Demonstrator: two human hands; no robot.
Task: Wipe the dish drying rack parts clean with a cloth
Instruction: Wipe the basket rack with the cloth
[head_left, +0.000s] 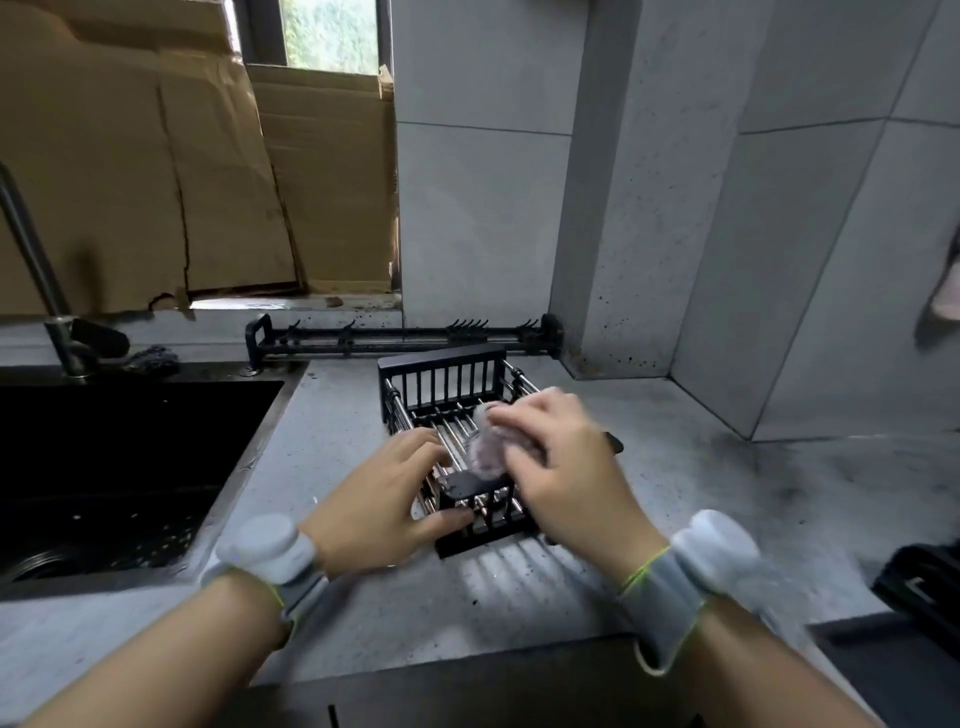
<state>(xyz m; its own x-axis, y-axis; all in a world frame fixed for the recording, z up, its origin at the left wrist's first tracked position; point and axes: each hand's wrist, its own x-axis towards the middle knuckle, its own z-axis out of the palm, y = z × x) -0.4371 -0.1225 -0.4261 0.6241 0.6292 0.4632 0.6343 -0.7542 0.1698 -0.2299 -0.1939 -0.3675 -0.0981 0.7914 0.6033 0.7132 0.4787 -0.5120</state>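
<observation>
Rack basket (447, 384), a black frame with steel rods across its floor, sits on the grey tabletop (519, 592) just right of the sink (130, 457), its long side running away from the person. The left hand (384, 504) is curled over the near left rail, thumb against the near end wall, most likely to keep the light basket from sliding under the rubbing. The right hand (556, 457) pinches a small bunched cloth (485, 447) and presses it down onto the rods, its motion blurred. A second rack part (405, 335), a long black bar with hooks, lies against the back wall, well apart and probably yet to be wiped. Another dark part (919, 582) shows at the right edge. Cardboard (182, 182) leans behind the faucet (36, 260). Nothing blocks the cloth's path except the close-set rods themselves.
</observation>
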